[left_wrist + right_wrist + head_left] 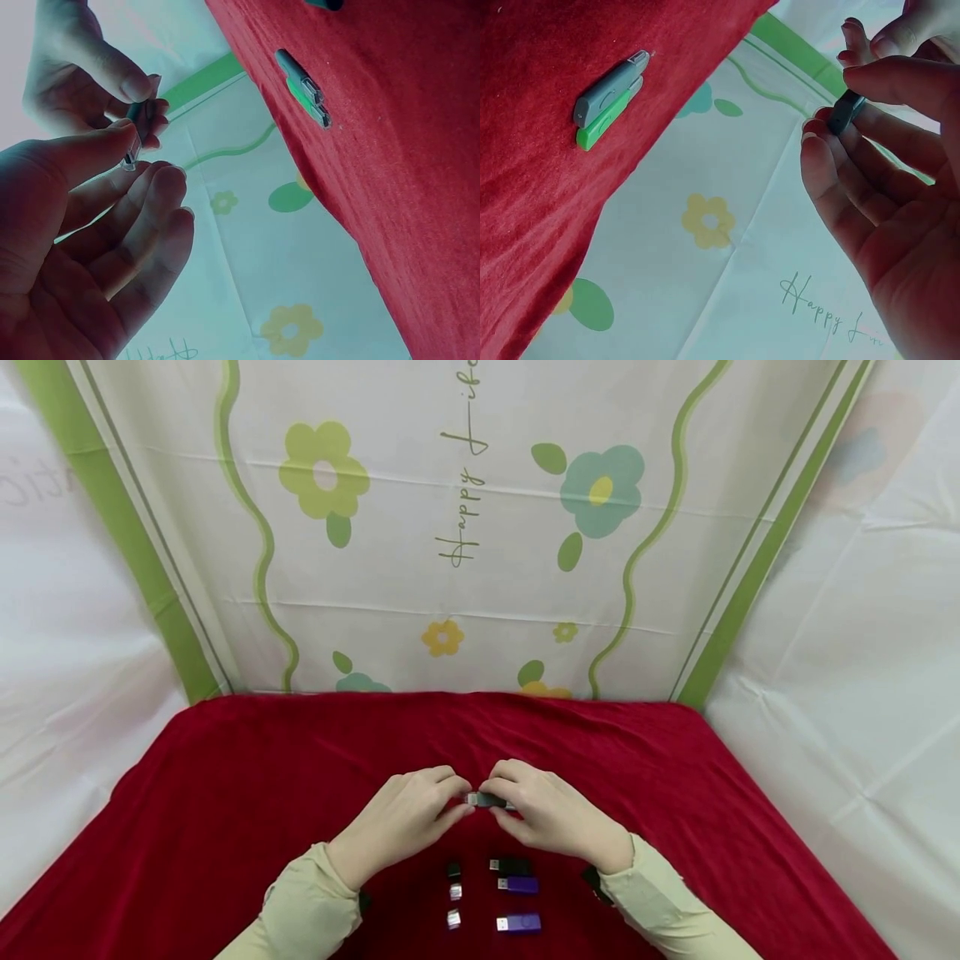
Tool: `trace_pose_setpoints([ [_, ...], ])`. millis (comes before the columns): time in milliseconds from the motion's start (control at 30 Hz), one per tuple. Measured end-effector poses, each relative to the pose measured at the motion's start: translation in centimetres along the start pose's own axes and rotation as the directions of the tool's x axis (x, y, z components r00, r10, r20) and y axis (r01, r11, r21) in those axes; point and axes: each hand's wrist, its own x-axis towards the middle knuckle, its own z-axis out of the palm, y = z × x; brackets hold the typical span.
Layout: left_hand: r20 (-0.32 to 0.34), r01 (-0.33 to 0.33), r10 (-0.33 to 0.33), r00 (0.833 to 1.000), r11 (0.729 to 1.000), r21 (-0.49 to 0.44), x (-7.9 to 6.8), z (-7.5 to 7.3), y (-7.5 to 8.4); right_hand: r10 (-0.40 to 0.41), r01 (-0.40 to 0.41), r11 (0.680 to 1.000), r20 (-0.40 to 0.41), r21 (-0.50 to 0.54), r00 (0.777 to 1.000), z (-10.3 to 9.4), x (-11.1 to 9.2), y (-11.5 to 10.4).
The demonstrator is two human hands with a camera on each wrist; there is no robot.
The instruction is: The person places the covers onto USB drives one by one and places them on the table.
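Observation:
Above the red cloth, both hands meet at a dark USB flash drive (491, 800) held roughly level. My left hand (401, 817) pinches the clear cap (471, 799) at the connector end between thumb and fingers. The drive's dark body (845, 112) is gripped by my right hand (558, 810), thumb against fingers. The cap is around or right at the connector; how far it sits on cannot be told. Below the hands lie a black USB drive (512, 866) and two purple USB drives (521, 885), (522, 924), their connectors bare and pointing left.
Left of those drives lie a black cap (453, 869) and two clear caps (456, 891), (453, 919). The right wrist view shows a grey drive (609, 91) beside a green drive (604, 127). A dark item (595, 883) is partly hidden by the right sleeve. Patterned fabric walls surround the table.

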Motion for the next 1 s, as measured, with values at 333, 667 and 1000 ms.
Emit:
trace_pose_setpoints([
  [333, -0.009, -0.032, 0.033, 0.999, 0.999, 0.011, 0.12, -0.02, 0.09, -0.021, 0.021, 0.999, -0.005, 0.045, 1.0, -0.01, 0.06, 0.15],
  [667, 0.014, -0.042, 0.041, 0.999, 0.999, 0.015, 0.15, -0.04, 0.14, -0.025, 0.023, 0.997, 0.015, 0.07, 1.0, 0.16, 0.01, 0.15],
  [1000, -0.011, -0.062, 0.062, 0.998, 0.998, 0.01, 0.08, -0.01, 0.34, -0.051, 0.051, 0.998, -0.003, 0.037, 0.999, -0.03, -0.04, -0.16],
])
